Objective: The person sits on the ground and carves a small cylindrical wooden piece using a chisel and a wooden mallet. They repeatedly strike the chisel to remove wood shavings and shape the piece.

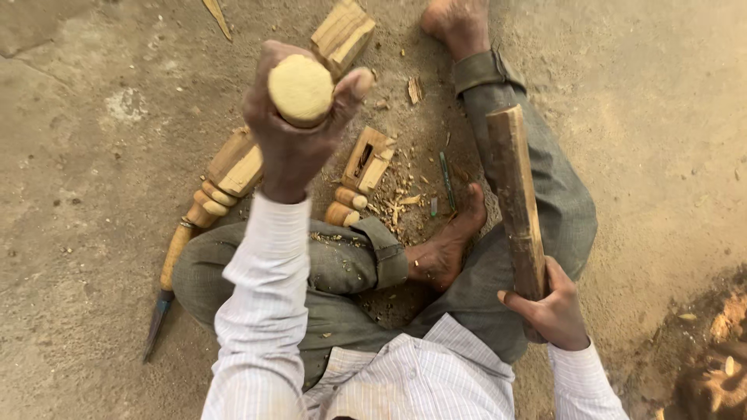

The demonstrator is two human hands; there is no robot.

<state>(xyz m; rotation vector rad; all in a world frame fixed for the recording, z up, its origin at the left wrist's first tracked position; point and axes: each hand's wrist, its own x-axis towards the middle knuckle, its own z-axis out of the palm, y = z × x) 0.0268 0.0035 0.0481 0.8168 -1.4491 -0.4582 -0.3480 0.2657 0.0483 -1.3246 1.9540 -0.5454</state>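
Observation:
I sit on a dusty floor with my legs folded. My left hand (pixel 289 128) is raised and wrapped around an upright tool whose round pale wooden handle end (pixel 300 90) faces the camera; its lower part is hidden by the hand. My right hand (pixel 554 309) grips the lower end of a thick wooden stick (pixel 517 198), held upright beside my right knee. A turned wooden piece with a slot (pixel 366 165) lies on the floor below my left hand, with wood chips around it.
Another turned wooden piece (pixel 229 173) lies to the left. A chisel with a wooden handle (pixel 166 284) rests by my left knee. A wood block (pixel 342 33) sits at the top. A thin green tool (pixel 446 179) lies near my foot (pixel 445 249).

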